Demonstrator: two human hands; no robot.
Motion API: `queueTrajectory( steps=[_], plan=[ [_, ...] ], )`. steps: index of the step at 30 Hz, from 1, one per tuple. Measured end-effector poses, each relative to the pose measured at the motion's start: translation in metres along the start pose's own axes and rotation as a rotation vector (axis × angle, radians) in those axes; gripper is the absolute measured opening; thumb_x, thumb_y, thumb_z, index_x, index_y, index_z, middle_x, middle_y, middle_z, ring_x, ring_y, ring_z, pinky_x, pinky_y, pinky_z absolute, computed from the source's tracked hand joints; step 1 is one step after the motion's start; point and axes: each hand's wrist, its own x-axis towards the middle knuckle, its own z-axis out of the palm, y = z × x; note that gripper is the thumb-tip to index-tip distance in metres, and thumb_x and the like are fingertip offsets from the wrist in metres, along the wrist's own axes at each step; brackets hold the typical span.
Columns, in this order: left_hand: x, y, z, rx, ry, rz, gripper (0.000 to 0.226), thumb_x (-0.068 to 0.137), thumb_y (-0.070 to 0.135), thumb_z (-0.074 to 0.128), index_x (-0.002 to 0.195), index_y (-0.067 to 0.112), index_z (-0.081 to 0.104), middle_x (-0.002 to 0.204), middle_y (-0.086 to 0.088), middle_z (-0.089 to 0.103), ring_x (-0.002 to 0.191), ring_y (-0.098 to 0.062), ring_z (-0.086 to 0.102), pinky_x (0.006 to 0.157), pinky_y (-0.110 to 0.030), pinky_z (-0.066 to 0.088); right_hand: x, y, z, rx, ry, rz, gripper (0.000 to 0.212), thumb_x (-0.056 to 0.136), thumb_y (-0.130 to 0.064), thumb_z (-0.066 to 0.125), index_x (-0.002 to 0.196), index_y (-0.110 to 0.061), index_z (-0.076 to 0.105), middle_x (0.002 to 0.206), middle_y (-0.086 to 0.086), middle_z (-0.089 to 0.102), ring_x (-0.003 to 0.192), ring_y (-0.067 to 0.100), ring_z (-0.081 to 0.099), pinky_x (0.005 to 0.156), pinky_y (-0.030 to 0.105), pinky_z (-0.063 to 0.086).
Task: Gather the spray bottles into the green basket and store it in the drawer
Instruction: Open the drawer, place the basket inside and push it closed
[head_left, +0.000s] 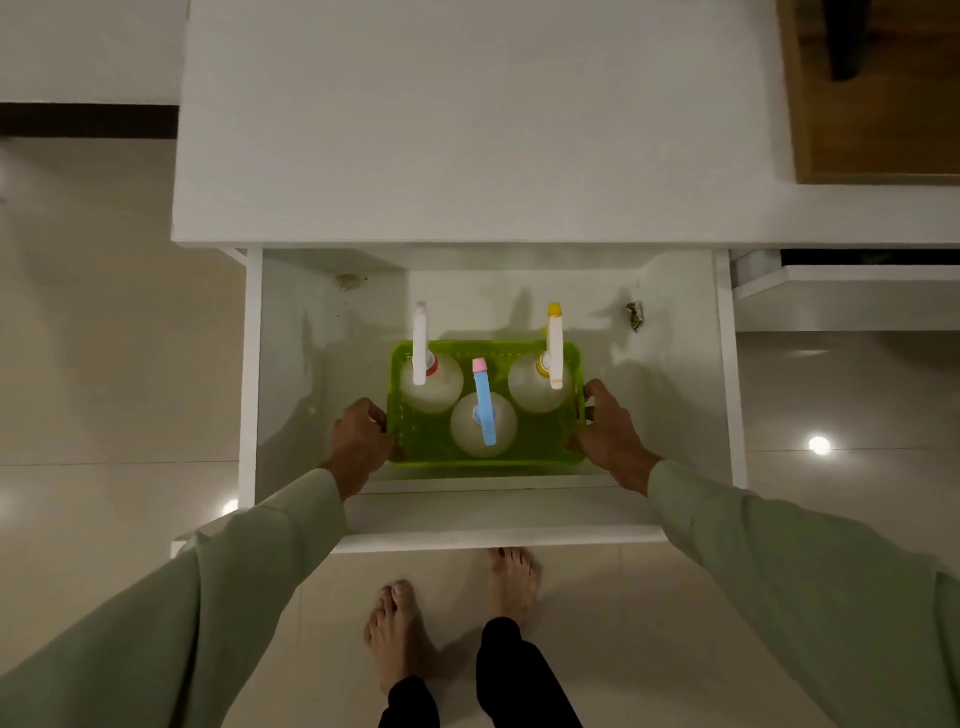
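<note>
The green basket (540, 453) is inside the open white drawer (493, 519), toward its front; whether it rests on the drawer floor I cannot tell. Three clear spray bottles stand in it: one with a white trigger head (420, 345) at the back left, one with a yellow-capped head (555, 348) at the back right, one with a blue and pink head (484, 402) in the front middle. My left hand (361, 441) grips the basket's left side. My right hand (610, 431) grips its right side.
The drawer sticks out from under a white countertop (467, 130). A small crumpled scrap (635, 316) lies at the drawer's back right and a stain (349, 280) at the back left. My bare feet (452, 608) stand on the glossy tile floor just before the drawer front.
</note>
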Motion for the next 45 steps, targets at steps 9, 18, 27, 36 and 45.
queueTrajectory(
  steps=[9, 18, 27, 36, 45],
  plan=[
    [0.0, -0.011, 0.001, 0.039, -0.048, -0.012, 0.027, 0.069, -0.013, 0.07, 0.081, 0.008, 0.058, 0.093, -0.028, 0.07, 0.073, -0.032, 0.064, 0.074, -0.05, 0.061, 0.004, 0.012, 0.006, -0.042, -0.011, 0.032, 0.032, 0.077, 0.011, 0.064, 0.105, -0.001, 0.054, 0.101, 0.028, 0.068, 0.095, 0.047, 0.065, 0.078, 0.059, 0.057],
    [-0.011, -0.01, -0.006, 0.112, -0.079, 0.175, 0.083, 0.067, -0.004, 0.082, 0.138, 0.01, 0.042, 0.139, -0.018, 0.053, 0.121, -0.038, 0.054, 0.092, -0.054, 0.054, -0.009, 0.011, 0.001, -0.158, 0.029, -0.049, 0.083, 0.078, -0.001, 0.073, 0.149, -0.013, 0.032, 0.135, 0.024, 0.055, 0.121, 0.041, 0.054, 0.094, 0.042, 0.048],
    [-0.029, 0.02, -0.004, 0.049, -0.041, 0.488, 0.088, 0.064, 0.011, 0.089, 0.141, 0.02, 0.046, 0.131, -0.006, 0.063, 0.116, -0.029, 0.06, 0.095, -0.045, 0.054, -0.02, -0.012, 0.024, -0.108, 0.134, -0.367, 0.081, 0.071, -0.01, 0.083, 0.143, -0.014, 0.046, 0.124, 0.011, 0.062, 0.113, 0.032, 0.06, 0.093, 0.042, 0.051],
    [-0.028, 0.025, 0.017, 0.202, 0.16, 0.583, 0.018, 0.087, 0.026, 0.068, 0.105, 0.024, 0.07, 0.087, -0.007, 0.075, 0.079, -0.03, 0.069, 0.071, -0.036, 0.056, -0.009, -0.012, 0.033, -0.148, 0.277, -0.352, 0.045, 0.08, -0.009, 0.075, 0.123, -0.005, 0.062, 0.111, 0.016, 0.068, 0.102, 0.038, 0.064, 0.083, 0.035, 0.048],
    [-0.019, 0.011, 0.008, 0.199, 0.217, 0.4, 0.07, 0.074, 0.003, 0.078, 0.137, 0.011, 0.049, 0.128, -0.016, 0.052, 0.108, -0.034, 0.059, 0.09, -0.044, 0.054, -0.004, -0.001, 0.017, -0.147, 0.328, -0.13, 0.067, 0.073, -0.004, 0.071, 0.135, -0.009, 0.046, 0.128, 0.018, 0.049, 0.113, 0.041, 0.054, 0.08, 0.039, 0.045]
  ],
)
